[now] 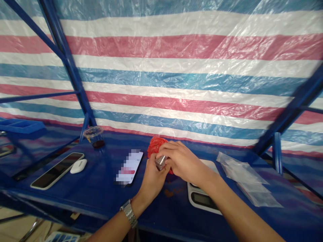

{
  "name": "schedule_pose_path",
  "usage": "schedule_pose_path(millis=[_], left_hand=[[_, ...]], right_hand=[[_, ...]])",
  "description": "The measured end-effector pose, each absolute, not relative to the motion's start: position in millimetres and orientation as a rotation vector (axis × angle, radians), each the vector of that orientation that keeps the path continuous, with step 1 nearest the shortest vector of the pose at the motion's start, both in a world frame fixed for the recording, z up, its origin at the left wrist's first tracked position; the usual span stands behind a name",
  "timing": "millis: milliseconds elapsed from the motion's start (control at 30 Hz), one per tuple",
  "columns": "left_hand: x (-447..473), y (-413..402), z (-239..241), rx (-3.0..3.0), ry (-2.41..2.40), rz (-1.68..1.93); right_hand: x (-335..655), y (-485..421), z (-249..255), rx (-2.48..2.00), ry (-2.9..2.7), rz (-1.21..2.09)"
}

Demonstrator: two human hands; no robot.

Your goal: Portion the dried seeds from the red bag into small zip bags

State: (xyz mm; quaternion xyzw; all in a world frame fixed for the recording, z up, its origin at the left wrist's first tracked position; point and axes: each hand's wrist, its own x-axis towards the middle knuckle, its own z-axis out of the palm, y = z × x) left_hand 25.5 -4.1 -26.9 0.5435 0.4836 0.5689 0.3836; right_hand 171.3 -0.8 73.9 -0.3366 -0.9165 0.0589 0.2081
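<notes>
By the left hand (151,176), a small shiny item (161,163) is being held in a narrow grip, with a red bag (155,144) being bunched at 12 o'clock. By the right hand (180,161), the same item is being pinched from 2 o'clock. Since no release is being shown by either hand, the handling is being judged unfinished; whether the item is being unsealed or closed up cannot be told, as most of it is being hidden by the hands.

From the left, a blue tray (22,125) is being shown toward 10 o'clock. Nearer, at 9 o'clock, a dark phone (54,173) is being seen with a white case (78,166) just beside it, and a cup (98,139) is being placed beyond them. A lit phone (132,168) is being shown near the left hand. Brown smears (168,192) are being seen on the tabletop (174,211) at 6 o'clock. At 4 o'clock, a scale (202,200) is being partly blocked by the right forearm (232,198); no reading is being made out. At 3 o'clock, clear bags (239,171) are being touched by neither hand.
</notes>
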Motion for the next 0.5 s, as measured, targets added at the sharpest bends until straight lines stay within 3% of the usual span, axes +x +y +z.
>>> schedule_pose_path(millis=[267, 500], left_hand=[[33.1, -5.0, -20.8, 1.417, 1.171, 1.440], [32.4, -13.5, -17.8, 1.541, 1.298, 1.412]], right_hand=[[179.7, 0.4, 80.6, -0.938, -2.483, 0.212], [204.6, 7.1, 91.6, -1.257, -2.331, 0.260]])
